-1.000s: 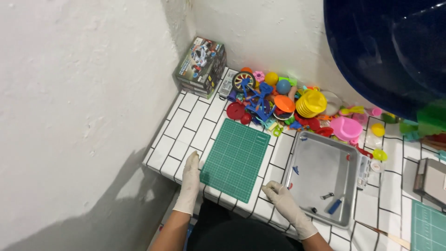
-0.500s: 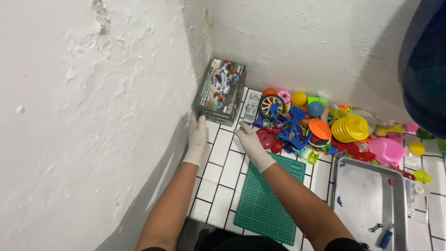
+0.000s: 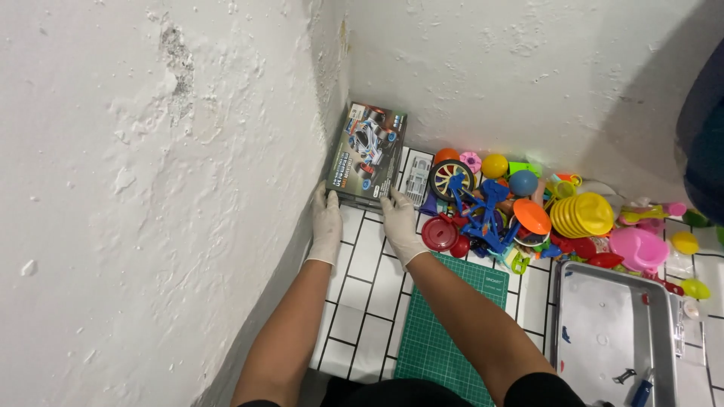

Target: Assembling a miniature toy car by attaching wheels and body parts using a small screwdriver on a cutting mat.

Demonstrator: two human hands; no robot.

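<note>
Both gloved hands — left hand (image 3: 326, 224), right hand (image 3: 399, 224) — gripping the near edge of the toy box (image 3: 367, 154) in the corner.

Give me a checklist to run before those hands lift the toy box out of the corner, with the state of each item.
1. Left hand on the near left corner of the toy box: ok.
2. Right hand on the near right corner of the box: ok.
3. Grip closed around the box: cannot tell; fingers rest at its edge.
4. Top of the box free of other things: ok.
5. Room on the right side: not ok; the small grey pack and the toy pile lie right beside it.
6. Landing spot on the green cutting mat: ok, bare apart from the forearm above it.
</note>
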